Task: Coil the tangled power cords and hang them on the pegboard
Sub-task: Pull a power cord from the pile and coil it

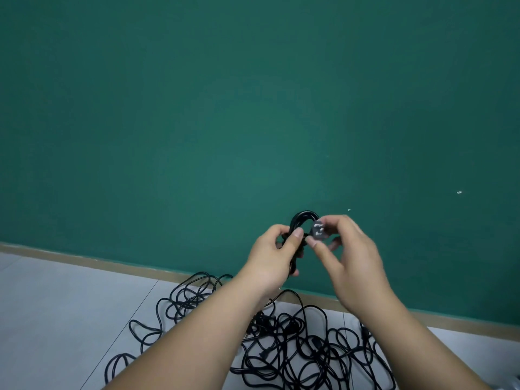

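Observation:
My left hand (277,254) grips a small bundle of coiled black power cord (302,218), whose loops stick up above my fingers in front of the green wall. My right hand (347,249) pinches the cord's grey plug (318,229) between thumb and fingertips, right beside the coil. Below my forearms a tangled pile of black cords (295,350) lies on the pale tiled floor. No pegboard is in view.
A flat green wall (253,108) fills most of the view, with a tan skirting strip (84,261) along its base. Two small pale marks (459,192) sit on the wall at the right. Light floor tiles (56,319) spread to the left of the pile.

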A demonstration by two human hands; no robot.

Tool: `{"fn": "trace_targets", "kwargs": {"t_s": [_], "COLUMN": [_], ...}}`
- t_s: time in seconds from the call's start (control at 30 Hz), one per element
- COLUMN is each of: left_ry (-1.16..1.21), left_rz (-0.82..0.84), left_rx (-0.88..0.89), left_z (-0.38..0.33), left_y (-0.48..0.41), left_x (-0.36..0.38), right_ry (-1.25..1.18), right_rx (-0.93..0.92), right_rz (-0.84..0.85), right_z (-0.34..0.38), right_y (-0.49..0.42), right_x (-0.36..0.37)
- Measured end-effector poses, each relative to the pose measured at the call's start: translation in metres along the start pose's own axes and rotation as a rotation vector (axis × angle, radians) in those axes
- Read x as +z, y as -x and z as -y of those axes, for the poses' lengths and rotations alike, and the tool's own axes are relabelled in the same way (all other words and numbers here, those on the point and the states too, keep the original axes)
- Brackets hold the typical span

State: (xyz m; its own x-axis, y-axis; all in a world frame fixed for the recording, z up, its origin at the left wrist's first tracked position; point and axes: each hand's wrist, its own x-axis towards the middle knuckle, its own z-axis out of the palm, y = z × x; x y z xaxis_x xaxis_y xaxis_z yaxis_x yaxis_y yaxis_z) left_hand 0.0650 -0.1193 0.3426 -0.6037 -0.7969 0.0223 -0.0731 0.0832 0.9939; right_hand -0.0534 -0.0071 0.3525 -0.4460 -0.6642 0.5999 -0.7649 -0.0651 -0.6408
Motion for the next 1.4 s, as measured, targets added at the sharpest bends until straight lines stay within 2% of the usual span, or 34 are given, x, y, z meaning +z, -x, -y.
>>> {"fn": "trace_targets", "kwargs": {"t_s": [0.07,0.2,0.3,0.57,0.67,0.77,0.83,0.9,1.0,1.07,1.2,1.3,1.4], "left_ry": [0.081,0.389,0.478,0.689,0.607,0.382,0.239,0.146,0.024,-0.036,-0.098,-0.11,-0.466], "left_rz": [-0.035,-0.12,-0.15,-0.07,-0.13,-0.143,-0.142,-0.103,0.017,0.143,0.376,0.454,0.404], "left_rx": [-0.082,-0.22,-0.269,-0.201,-0.12,-0.026,0.022,0.047,0.087,0.068,0.027,-0.023,0.139], "left_z": [-0.003,-0.01,-0.007,-0.015,-0.006,0.004,0.005,0.005,0.007,0.011,0.023,0.034,0.054], "left_y": [-0.001,-0.005,-0.003,0.003,-0.002,-0.006,-0.007,-0.009,-0.01,-0.006,0.01,0.018,0.025], "left_x": [-0.002,-0.016,-0.024,-0.028,-0.027,-0.027,-0.024,-0.016,0.004,0.021,0.056,0.078,0.103], "right_ry": [0.023,0.105,0.188,0.255,0.124,-0.14,-0.166,-0.124,-0.176,-0.211,0.084,0.279,0.265], "right_rx": [-0.08,-0.31,-0.449,-0.524,-0.379,-0.166,-0.075,0.077,0.297,0.36,0.334,0.402,0.636], "right_rz": [0.074,0.116,0.187,0.161,0.165,0.09,-0.04,-0.093,0.037,0.098,0.062,0.143,0.182], "right_z": [0.009,0.017,0.008,-0.016,-0.01,0.002,0.003,0.0,-0.012,-0.022,-0.035,-0.053,-0.08], "right_y": [0.005,0.01,0.016,0.024,0.026,0.023,0.02,0.013,0.007,0.005,0.005,0.013,0.034], "right_x": [0.004,0.018,0.028,0.053,0.056,0.042,0.029,0.017,0.007,0.0,-0.022,-0.045,-0.061]}}
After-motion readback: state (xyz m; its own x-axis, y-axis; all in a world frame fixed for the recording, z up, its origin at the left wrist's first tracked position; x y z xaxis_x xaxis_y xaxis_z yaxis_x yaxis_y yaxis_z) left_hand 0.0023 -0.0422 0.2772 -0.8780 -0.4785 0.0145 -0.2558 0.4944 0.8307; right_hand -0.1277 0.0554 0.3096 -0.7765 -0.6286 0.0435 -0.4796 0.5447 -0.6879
